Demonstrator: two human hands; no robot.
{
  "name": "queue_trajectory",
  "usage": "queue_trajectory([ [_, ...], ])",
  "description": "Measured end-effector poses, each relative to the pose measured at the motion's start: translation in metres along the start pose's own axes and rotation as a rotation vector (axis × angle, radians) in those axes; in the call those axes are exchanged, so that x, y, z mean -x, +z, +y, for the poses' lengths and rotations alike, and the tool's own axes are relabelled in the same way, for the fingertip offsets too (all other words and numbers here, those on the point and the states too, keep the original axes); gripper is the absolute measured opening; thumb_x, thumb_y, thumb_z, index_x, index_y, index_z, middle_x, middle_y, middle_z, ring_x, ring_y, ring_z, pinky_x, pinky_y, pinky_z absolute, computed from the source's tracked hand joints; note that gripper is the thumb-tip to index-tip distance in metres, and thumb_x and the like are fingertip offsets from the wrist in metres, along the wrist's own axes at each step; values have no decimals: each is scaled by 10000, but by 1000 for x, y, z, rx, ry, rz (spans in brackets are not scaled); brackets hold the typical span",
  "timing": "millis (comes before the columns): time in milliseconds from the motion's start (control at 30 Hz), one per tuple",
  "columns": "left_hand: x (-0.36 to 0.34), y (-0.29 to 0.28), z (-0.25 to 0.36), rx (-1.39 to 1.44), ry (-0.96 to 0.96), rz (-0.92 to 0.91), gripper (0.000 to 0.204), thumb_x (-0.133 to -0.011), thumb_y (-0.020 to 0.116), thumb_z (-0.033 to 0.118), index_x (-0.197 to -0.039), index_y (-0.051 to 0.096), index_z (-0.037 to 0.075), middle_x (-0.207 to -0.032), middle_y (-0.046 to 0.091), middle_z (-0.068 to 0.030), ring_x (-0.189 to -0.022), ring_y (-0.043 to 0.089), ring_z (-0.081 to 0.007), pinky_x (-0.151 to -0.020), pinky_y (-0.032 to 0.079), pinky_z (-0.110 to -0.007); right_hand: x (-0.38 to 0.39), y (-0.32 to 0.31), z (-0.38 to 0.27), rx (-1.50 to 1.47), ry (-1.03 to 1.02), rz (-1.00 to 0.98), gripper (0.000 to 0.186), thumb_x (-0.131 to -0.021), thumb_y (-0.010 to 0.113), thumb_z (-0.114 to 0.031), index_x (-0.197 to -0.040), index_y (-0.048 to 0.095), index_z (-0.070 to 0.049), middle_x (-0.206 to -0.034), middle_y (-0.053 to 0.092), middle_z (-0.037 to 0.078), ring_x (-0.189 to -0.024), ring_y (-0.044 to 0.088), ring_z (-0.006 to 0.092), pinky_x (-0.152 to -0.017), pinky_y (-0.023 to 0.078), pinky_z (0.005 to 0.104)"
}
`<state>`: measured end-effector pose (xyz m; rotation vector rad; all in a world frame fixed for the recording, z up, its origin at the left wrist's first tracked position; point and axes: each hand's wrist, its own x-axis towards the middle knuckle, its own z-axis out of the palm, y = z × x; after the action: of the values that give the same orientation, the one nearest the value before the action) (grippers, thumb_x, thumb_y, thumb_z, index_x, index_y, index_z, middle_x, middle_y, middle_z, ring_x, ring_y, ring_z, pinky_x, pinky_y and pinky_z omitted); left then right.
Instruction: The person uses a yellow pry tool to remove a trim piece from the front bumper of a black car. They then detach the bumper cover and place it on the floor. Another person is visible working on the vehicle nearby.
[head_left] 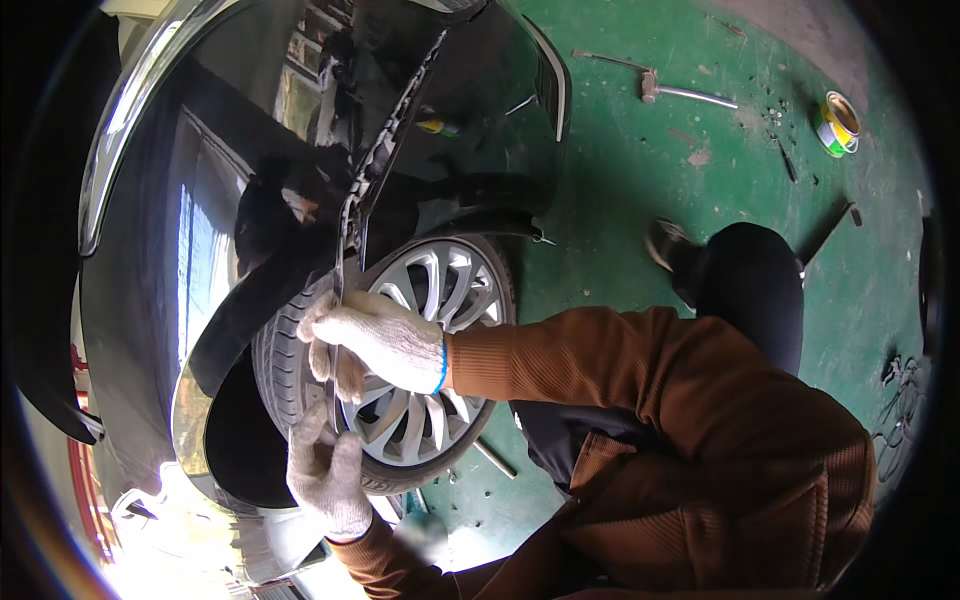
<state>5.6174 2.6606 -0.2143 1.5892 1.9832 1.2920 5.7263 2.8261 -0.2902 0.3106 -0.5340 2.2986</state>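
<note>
A glossy black car body panel fills the left, split from the dark bumper by an uneven gap with a rough edge. A thin dark strip runs down from the lower end of this gap, past the wheel arch. My right hand, in a white knit glove with a blue cuff, is closed around the strip. Below it, my gloved left hand pinches the strip's lower end between thumb and fingers. Behind both hands is the wheel, with silver spokes and a black tyre; they partly hide it.
On the green floor at the upper right lie a hammer, a thin rod, small loose fasteners and an open tin. Another long-handled tool lies beyond my knee. Tangled cable is at the far right.
</note>
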Motion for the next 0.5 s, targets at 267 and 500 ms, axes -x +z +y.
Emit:
queue_trajectory([
  [267,20,-14,10,16,-173,63,393,-836,610,-98,-1221,664,-46,-817,605,-22,-562,428,-31,-489,300,-170,4,-2,11,-44,7,-82,186,-1092,529,-236,-1102,568,-55,-864,697,64,-645,696,146,-553,577,253],
  [500,1,-6,34,-162,-129,21,351,-872,589,-31,-1215,664,-48,-1032,660,-138,-523,435,-24,-435,353,-169,-4,-5,18,-170,0,-68,148,-1102,534,-206,-1120,556,-61,-897,669,35,-730,668,90,-657,535,222],
])
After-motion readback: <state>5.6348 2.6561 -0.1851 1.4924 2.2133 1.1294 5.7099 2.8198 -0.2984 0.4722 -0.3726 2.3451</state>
